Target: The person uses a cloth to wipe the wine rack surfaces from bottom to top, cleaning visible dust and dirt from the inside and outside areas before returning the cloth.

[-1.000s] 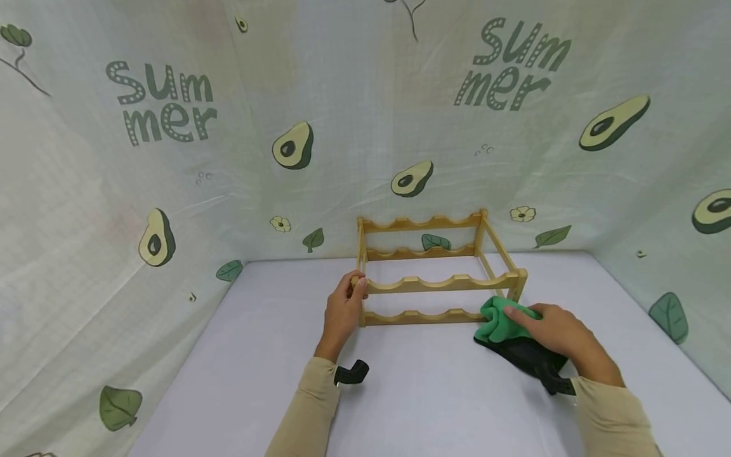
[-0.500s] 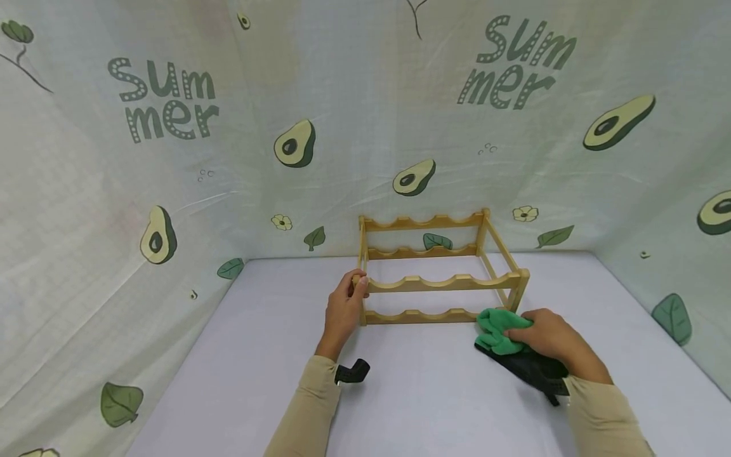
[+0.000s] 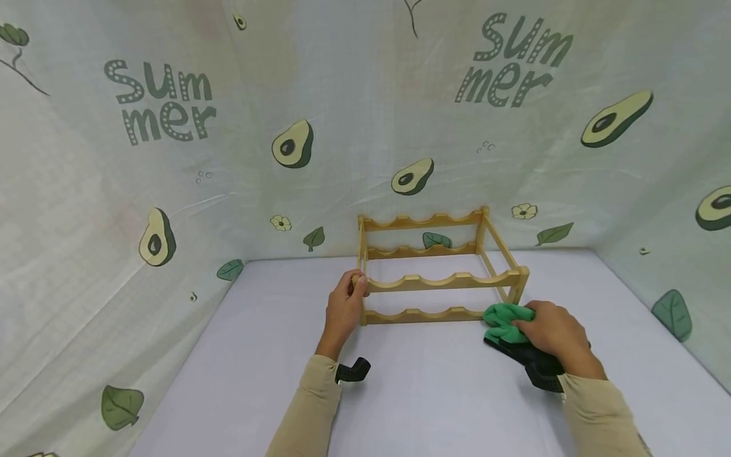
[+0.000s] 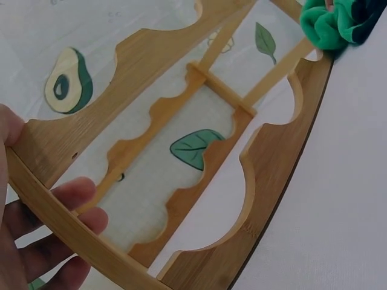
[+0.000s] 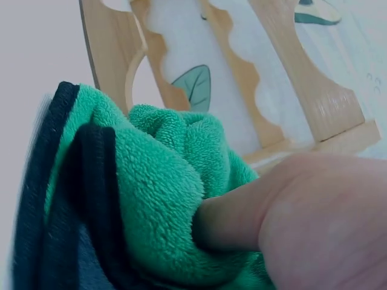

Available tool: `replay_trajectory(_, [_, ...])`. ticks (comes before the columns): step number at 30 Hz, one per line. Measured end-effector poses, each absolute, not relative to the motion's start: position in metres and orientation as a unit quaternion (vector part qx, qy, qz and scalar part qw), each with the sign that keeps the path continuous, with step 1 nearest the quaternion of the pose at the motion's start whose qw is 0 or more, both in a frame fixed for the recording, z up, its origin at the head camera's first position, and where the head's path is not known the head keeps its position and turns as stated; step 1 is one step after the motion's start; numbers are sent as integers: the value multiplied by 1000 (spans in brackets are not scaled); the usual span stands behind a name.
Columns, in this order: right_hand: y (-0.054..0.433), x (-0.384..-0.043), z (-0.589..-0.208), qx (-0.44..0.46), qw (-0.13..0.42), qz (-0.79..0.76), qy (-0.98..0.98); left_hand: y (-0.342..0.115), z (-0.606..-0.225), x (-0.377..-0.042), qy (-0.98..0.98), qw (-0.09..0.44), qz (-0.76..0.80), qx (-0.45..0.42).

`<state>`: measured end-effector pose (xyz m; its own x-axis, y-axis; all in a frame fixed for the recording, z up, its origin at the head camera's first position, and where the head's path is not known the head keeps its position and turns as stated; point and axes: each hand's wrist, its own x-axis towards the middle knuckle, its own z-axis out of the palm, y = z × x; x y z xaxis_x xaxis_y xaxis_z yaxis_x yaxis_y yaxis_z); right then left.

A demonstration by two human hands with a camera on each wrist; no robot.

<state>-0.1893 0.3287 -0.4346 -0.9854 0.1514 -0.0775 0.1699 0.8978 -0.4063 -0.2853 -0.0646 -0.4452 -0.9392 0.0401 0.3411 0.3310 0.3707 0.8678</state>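
A light wooden wine rack (image 3: 434, 283) with scalloped rails stands on the white table. My left hand (image 3: 341, 311) grips its front left corner at the upper rail; in the left wrist view those fingers (image 4: 75, 193) curl round the side post. At the opposite front corner, my right hand (image 3: 554, 330) holds a bunched microfiber cloth (image 3: 505, 322), fluffy green on one face and black on the other. The cloth overlaps the right end of the lower front rail. Close up in the right wrist view, the thumb (image 5: 236, 217) presses into the green pile, and the other fingers are hidden.
Behind the rack hangs a pale fabric backdrop (image 3: 354, 95) printed with avocados, leaves and lettering. It also runs along both sides of the table (image 3: 434, 387). A black strap mount (image 3: 354, 370) sits on the left wrist.
The right hand and cloth dip down and slightly left, then come back up and right to the rack's lower corner. The left hand and rack stay in place.
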Motion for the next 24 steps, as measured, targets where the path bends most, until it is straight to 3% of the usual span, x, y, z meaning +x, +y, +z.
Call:
replay_trajectory(13, [333,-178,-426,74,-78,-237,966,-66,-444,-286,-821,130,-541,-125])
replay_trajectory(24, [330,-171,-413,70,-207,-270,938,-68,-445,-285,-815,127,-550,-129])
